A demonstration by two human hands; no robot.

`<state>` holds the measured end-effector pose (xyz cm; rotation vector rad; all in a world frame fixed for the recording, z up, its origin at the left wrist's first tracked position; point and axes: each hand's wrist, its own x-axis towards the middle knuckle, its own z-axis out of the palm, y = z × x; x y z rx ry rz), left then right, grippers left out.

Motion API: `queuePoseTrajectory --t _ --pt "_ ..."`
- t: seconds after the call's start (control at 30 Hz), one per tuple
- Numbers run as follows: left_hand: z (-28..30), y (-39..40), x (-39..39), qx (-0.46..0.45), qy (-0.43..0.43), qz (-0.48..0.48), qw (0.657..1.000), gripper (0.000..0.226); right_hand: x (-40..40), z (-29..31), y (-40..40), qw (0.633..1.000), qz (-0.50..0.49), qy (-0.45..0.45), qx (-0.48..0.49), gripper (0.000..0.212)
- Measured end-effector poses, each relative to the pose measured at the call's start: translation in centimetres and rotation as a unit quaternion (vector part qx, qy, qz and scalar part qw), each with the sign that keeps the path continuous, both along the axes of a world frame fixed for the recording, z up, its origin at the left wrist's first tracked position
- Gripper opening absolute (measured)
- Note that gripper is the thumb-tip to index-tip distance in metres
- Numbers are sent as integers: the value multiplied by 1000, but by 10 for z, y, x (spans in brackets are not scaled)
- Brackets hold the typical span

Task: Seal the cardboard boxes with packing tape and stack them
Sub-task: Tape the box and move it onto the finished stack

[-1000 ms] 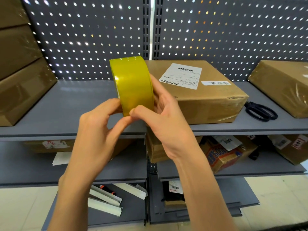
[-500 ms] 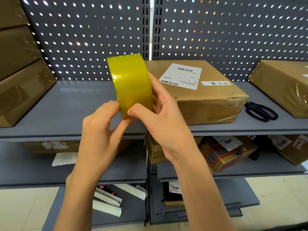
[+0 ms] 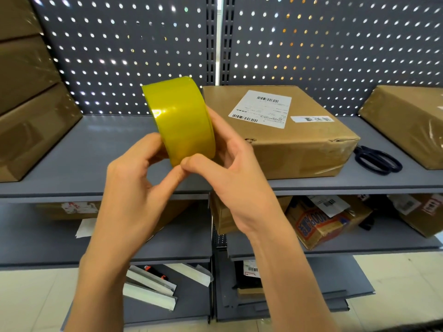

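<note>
A yellow roll of packing tape (image 3: 182, 121) is held up in front of the top shelf. My right hand (image 3: 235, 173) grips it from the right, thumb pressed on its lower edge. My left hand (image 3: 134, 185) pinches the roll's lower left edge with thumb and fingers. Behind the roll, a cardboard box (image 3: 287, 135) with white shipping labels lies flat on the grey shelf (image 3: 96, 149). Another box (image 3: 407, 121) sits at the far right, and stacked boxes (image 3: 28, 97) stand at the left.
Black scissors (image 3: 376, 160) lie on the shelf between the labelled box and the right box. Perforated dark panels back the shelf. The lower shelves hold more parcels (image 3: 323, 221), papers and white strips (image 3: 153, 288). Pale floor tiles show below.
The roll has shifted slightly left and tilted a little in my hands. My left fingers have worked along its lower edge. Boxes and scissors stay put.
</note>
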<state>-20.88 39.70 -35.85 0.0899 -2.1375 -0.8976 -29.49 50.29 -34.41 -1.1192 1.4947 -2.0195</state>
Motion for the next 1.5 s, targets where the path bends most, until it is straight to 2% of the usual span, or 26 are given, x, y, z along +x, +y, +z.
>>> queuePoseTrajectory --t 0.13,0.33,0.57,0.7,0.93,1.1,1.5 --pt "-4 -1 -3 -12 -43 -26 999 50 -1 2 1 999 2 -28 -24 64" --pt "-7 0 -4 -64 -19 29 997 32 0 4 0 999 4 -28 -34 64" --pt "1 2 2 -68 -22 25 997 30 -2 1 1 1000 -1 -19 -8 67" --pt "4 4 3 -38 1 13 999 22 -2 4 3 1000 -1 -9 -4 66" --pt "1 6 -3 -13 -19 -28 999 40 -3 3 5 998 14 -62 -27 61" --pt "-2 6 -4 -32 -13 5 999 32 -2 3 4 997 7 -77 -25 59" --pt "3 7 3 -30 -7 -5 1000 28 -1 -2 3 997 27 -74 -23 68"
